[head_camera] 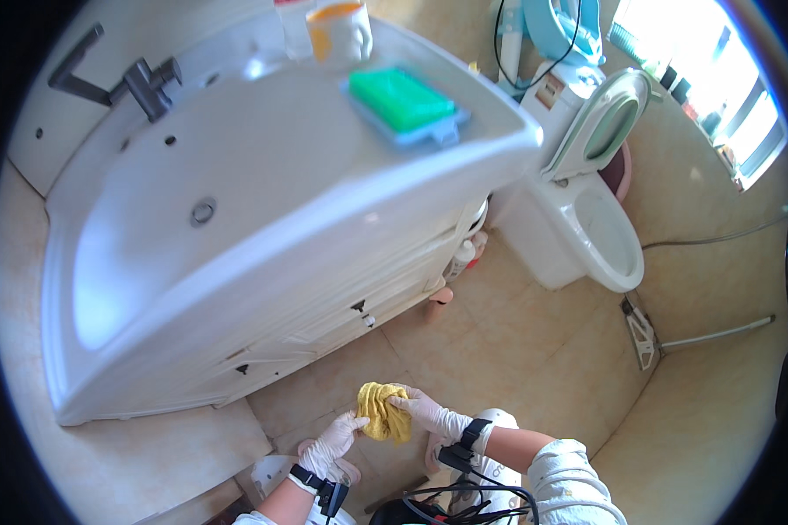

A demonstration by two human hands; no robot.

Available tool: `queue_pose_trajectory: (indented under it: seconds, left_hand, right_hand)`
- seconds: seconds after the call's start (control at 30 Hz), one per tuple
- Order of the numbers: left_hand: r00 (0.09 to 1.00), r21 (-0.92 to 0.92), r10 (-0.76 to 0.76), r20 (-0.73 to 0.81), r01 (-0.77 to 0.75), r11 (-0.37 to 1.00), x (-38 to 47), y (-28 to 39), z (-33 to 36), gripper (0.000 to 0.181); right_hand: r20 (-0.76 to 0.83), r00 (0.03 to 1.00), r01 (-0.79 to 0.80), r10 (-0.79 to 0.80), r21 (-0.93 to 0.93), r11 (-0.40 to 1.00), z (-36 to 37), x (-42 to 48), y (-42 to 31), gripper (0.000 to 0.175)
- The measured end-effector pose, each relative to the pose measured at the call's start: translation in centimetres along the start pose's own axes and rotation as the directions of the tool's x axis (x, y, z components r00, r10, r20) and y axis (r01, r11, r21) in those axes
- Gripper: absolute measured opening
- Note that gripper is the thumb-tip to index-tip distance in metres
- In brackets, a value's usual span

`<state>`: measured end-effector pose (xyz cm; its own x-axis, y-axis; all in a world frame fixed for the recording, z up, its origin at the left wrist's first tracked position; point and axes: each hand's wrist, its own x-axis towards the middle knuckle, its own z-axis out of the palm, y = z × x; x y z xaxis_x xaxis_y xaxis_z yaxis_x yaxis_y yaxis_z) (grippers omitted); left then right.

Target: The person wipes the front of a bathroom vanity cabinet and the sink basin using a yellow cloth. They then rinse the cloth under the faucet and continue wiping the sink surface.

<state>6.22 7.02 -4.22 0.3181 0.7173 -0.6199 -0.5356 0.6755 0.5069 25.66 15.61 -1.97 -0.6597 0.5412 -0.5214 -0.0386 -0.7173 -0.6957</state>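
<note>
A crumpled yellow cloth [384, 413] hangs between my two gloved hands, low in the view and in front of my legs. My left hand [337, 436], in a thin white glove, pinches the cloth's left edge. On its other side my right hand [427, 407], gloved the same way, grips the upper right part. Ahead of me stands a white washbasin [269, 164] with a dark grey faucet [148, 85] and a round drain [203, 211]. A bright green sponge-like block [402, 98] rests in a pale blue tray [427, 134] on the basin's right side.
A mug [339, 33] stands at the basin's back rim. Below are white cabinet doors [315, 335], with bottles [459, 259] beside them. A toilet [591, 230] with raised lid is to the right, near a long-handled floor tool [643, 335]. Black cables [479, 495] hang by my lap.
</note>
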Motion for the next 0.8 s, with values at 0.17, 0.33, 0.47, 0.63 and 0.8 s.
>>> queue_pose_trajectory:
  seconds: [0.17, 0.33, 0.47, 0.63, 0.8]
  left_hand:
    - [0.997, -0.027, 0.05, -0.055, -0.051, 0.998, -6.1, 6.8, 8.6, 0.032]
    - [0.987, 0.105, 0.143, -0.071, -0.135, 0.985, -11.0, 14.0, 16.2, 0.033]
    - [0.992, 0.004, 0.113, -0.05, -0.113, 0.994, -12.9, 17.1, 18.5, 0.036]
    - [1.0, -0.021, 0.009, 0.026, -0.009, 1.0, -14.3, 19.3, 20.3, 0.039]
    - [0.977, -0.062, 0.122, 0.174, -0.113, 0.992, -14.5, 20.6, 22.0, 0.053]
  right_hand:
    - [0.041, 0.998, 0.049, -0.045, -0.107, 0.993, 4.8, -4.5, -11.0, 0.037]
    - [-0.069, 0.981, 0.176, -0.18, -0.059, 0.983, 9.1, -8.1, -19.3, 0.033]
    - [-0.073, 0.995, 0.082, -0.069, 0.198, 0.977, 10.2, -9.8, -23.3, 0.028]
    - [-0.099, 0.995, 0.051, -0.025, 0.278, 0.959, 11.6, -12.1, -25.7, 0.024]
    - [-0.16, 0.987, 0.051, 0.007, 0.355, 0.933, 10.5, -13.8, -27.6, 0.028]
